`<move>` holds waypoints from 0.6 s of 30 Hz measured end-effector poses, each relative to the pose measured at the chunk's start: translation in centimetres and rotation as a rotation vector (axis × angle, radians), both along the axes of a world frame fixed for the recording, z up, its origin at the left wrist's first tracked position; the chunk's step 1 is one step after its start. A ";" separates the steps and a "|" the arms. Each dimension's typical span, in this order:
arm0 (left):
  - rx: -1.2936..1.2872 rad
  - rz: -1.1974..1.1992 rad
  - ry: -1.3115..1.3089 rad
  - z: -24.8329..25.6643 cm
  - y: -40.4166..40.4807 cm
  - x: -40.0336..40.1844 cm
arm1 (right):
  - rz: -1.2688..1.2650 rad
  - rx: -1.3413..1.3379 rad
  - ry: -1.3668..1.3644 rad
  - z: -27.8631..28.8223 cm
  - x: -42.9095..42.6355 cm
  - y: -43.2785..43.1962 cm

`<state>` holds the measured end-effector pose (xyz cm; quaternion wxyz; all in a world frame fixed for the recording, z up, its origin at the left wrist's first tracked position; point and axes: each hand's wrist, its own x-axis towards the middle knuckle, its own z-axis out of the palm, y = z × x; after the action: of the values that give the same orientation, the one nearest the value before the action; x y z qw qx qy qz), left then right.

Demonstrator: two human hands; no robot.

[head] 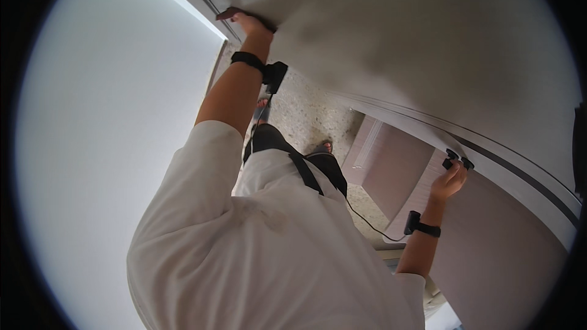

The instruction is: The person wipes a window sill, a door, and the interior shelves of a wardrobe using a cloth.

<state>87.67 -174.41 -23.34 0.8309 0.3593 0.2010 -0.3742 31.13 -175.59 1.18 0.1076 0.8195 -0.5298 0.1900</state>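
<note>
My left hand [249, 22] is raised against a large pale panel [330, 23], near its left edge. Under the palm and fingers shows a dark reddish-brown flat thing [228, 13], perhaps a cloth; most of it is hidden by the hand. On the other side, my right hand [449, 182] has its fingers around a black fitting with two round ends [451, 154], at the lower border of the same panel. How the fitting is attached cannot be made out.
A white wall [114, 101] stands close on my left. Below the panel is pinkish wood-grain furniture [394, 151] with angled boards. My sandalled feet stand on a speckled floor [302, 105]. Both forearms carry strapped black devices [276, 77], with cables running to my waist.
</note>
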 end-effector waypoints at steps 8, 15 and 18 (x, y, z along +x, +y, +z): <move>0.071 -0.058 0.254 -5.7 -4.9 -28.4 | 0.145 0.050 0.008 1.6 0.6 1.3; -0.034 -0.207 0.704 -1.2 -7.5 -52.5 | 0.380 0.065 0.120 3.5 0.4 1.3; -0.274 -0.186 0.905 0.7 -7.2 -58.8 | 0.389 0.093 0.113 3.2 -0.7 1.6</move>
<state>28.91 -181.63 -22.59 0.6628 0.0638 0.4584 -0.5887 30.39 -174.00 4.37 0.0605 0.9198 -0.3629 0.1364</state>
